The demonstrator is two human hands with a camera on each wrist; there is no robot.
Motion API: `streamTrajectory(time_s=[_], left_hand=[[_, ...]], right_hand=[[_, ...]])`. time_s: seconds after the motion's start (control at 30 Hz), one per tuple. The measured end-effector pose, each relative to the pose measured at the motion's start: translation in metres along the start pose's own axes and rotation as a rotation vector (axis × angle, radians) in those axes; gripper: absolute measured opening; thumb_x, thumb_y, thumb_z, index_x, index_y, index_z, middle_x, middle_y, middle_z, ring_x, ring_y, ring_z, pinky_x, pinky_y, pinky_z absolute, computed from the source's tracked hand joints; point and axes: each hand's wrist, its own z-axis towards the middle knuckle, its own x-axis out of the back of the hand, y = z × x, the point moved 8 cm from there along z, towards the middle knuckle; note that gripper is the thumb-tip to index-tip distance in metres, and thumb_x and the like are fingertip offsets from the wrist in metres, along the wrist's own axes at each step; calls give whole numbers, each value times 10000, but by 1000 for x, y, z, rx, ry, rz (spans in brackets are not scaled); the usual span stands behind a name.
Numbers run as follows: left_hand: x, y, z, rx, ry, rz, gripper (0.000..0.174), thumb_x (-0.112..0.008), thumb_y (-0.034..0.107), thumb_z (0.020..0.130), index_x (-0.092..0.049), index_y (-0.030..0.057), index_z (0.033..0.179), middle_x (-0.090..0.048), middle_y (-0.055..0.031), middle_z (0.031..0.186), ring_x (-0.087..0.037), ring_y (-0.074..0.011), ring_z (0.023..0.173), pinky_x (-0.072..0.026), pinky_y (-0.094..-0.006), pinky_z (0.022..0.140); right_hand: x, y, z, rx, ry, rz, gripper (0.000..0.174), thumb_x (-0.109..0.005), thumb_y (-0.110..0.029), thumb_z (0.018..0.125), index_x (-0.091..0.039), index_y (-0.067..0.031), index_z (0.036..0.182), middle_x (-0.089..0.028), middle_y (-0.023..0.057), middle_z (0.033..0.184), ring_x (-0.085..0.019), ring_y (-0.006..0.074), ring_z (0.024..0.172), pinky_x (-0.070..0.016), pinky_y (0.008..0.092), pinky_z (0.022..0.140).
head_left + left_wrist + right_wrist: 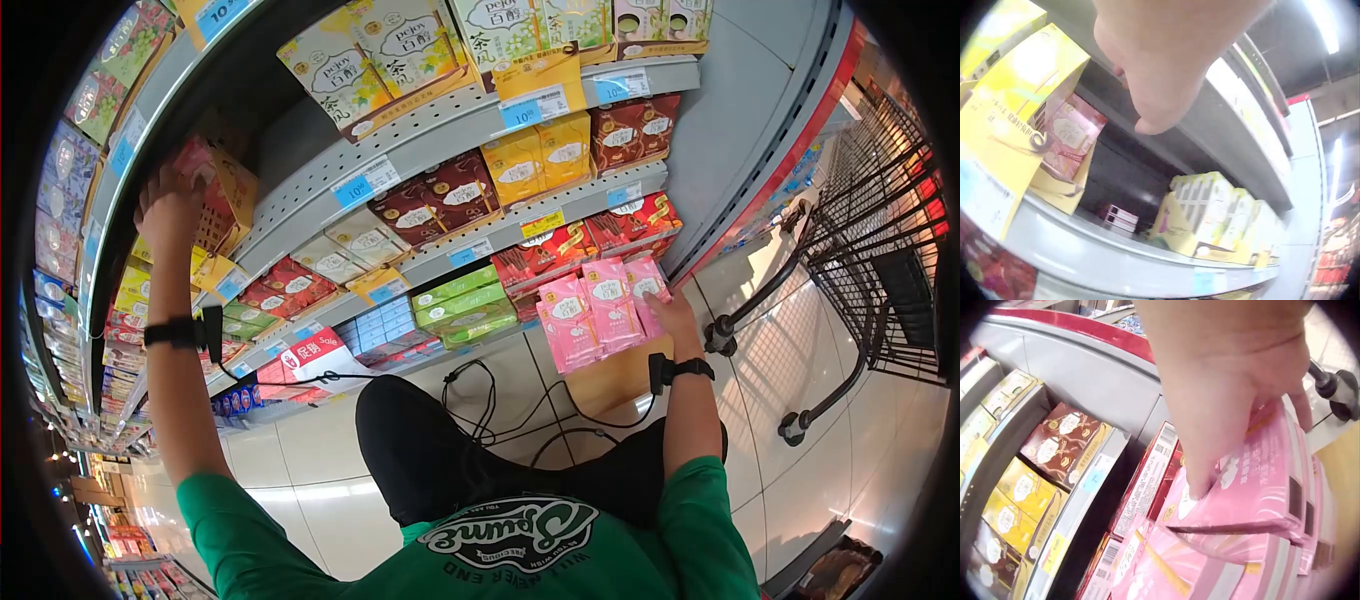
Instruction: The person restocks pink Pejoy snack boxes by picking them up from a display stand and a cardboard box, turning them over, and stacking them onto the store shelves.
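Note:
My left hand (pixel 172 205) reaches into the shelf on the left, beside a yellow display carton (pixel 236 195). In the left wrist view, that hand (pixel 1160 69) is above the shelf, fingers loosely bent and partly hidden, with nothing seen in them. A pink snack pack (pixel 1075 134) leans inside the yellow carton, below and left of the hand. Low on the right, my right hand (pixel 672 315) grips pink snack packs (pixel 1250 475) at the end of a row, thumb on one side and fingers over the other. More pink packs (pixel 570 320) stand beside them.
Shelves hold yellow boxes (pixel 540 160), brown boxes (pixel 435 200) and green boxes (pixel 465 305). A shopping cart (pixel 875 240) stands at the right. Black cables (pixel 480 400) trail over the floor tiles by the person's legs. A brown cardboard surface (pixel 615 378) lies beneath the pink packs.

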Motion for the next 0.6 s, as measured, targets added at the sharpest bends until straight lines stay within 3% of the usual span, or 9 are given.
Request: streamTrajectory(time_s=[0.07,0.1,0.13,0.17,0.27,0.3,0.37,0.47,0.6], left_hand=[[23,-10,-36,-161,399,-267,558,-599,415,873,-486,150,1351,-534,-124,1332,-482,-333,1239,-368,-463,1026],[38,-14,-59,-242,449,-458,514,-619,347,880,-505,116,1325,-546,-134,1306,-492,-336,1219,-373,-449,1017],[57,-16,-88,-323,496,-650,471,-640,280,887,-525,82,1299,-557,-144,1280,-502,-338,1200,-379,-436,1009],[58,-20,-115,-258,455,-746,449,-650,234,886,-532,57,1280,-563,-147,1267,-510,-324,1186,-383,-422,1002],[-20,-47,-216,141,161,-1050,435,-671,146,876,-528,-1,1260,-565,-153,1263,-513,-269,1181,-373,-388,1017],[-63,-45,-262,125,177,-1048,445,-683,113,858,-528,2,1260,-564,-145,1263,-509,-269,1183,-370,-378,1018],[-88,1,-335,243,-16,-1301,407,-676,72,839,-552,22,1222,-578,-114,1234,-531,-244,1145,-372,-366,1014],[-98,70,-394,444,-532,-1527,366,-655,80,829,-570,63,1184,-591,-98,1105,-579,-207,970,-469,-321,797],[-50,110,-369,127,-371,-1596,303,-642,79,837,-573,58,1131,-591,-110,1061,-587,-235,980,-469,-331,813]], right_hand=[[-10,3,-1,-7,-110,218,719,-731,-488,732,-526,-74,1283,-564,161,1265,-508,347,1193,-420,496,974],[-11,-2,-4,-8,-113,219,719,-731,-488,732,-526,-74,1283,-564,161,1265,-508,347,1193,-420,496,974],[5,-20,-12,69,84,-40,726,-736,-504,723,-535,-63,1263,-574,165,1241,-523,336,1170,-422,488,970],[16,-42,-21,149,281,-300,734,-742,-521,714,-545,-53,1243,-583,168,1217,-537,325,1146,-425,480,965],[-12,-83,-37,360,267,-390,739,-748,-541,700,-553,-59,1226,-587,165,1198,-541,329,1125,-420,479,963],[-14,-104,-49,399,228,-479,745,-752,-538,693,-552,-62,1230,-587,165,1203,-538,332,1131,-417,479,966],[-32,-112,-58,422,157,-538,760,-762,-531,674,-550,-67,1237,-597,164,1192,-546,338,1127,-422,474,962],[-41,-90,-34,324,56,-406,747,-793,-497,639,-572,-53,1198,-639,167,1112,-595,344,1056,-464,449,911],[-35,-99,-33,291,-16,-327,663,-827,-392,632,-591,-17,1125,-659,177,1054,-634,333,981,-496,417,832]])
